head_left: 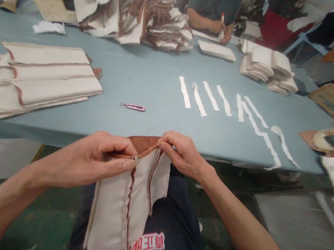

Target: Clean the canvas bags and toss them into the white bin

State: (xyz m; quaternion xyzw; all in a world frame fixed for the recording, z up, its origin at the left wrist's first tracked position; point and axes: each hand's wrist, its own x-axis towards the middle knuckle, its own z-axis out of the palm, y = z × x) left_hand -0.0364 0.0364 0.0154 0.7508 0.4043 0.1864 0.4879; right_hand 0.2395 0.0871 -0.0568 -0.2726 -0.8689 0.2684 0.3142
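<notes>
A cream fabric piece with brown seam edges hangs over my lap, its brown upper edge raised at the table's front. My left hand pinches that edge at the top of one seam, thumb on the near side. A short way to the right, my right hand grips the same edge between thumb and fingers. Brown material shows behind the edge between both hands. Pink-handled thread snips lie on the table beyond my hands.
Folded cream pieces are stacked on the blue-green table at left. White strips lie spread at right. Fabric heaps and cream bundles line the far side. Across the table a person holds a pen-like tool.
</notes>
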